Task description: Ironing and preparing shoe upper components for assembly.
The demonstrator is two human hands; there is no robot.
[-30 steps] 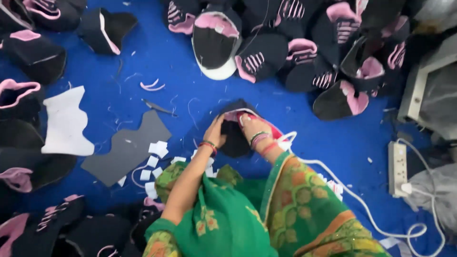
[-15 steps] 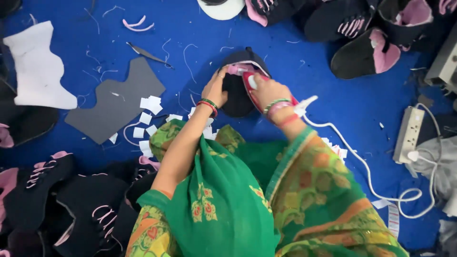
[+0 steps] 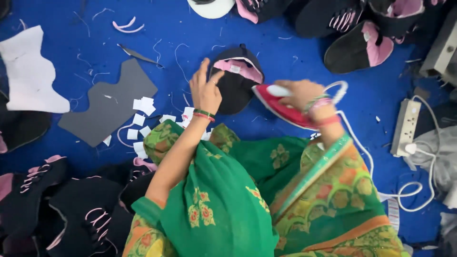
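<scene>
The left hand point(image 3: 205, 90) is up with its fingers spread wide, holding nothing, just beside the black and pink shoe top point(image 3: 236, 78) on the blue floor point(image 3: 304, 52). The right hand point(image 3: 300, 93) is wrapped tight around the handle of a red iron point(image 3: 281, 107), tipped by the shoe top's edge. The iron's bottom is hidden. More shoe tops point(image 3: 362, 43) are cut off at the top.
</scene>
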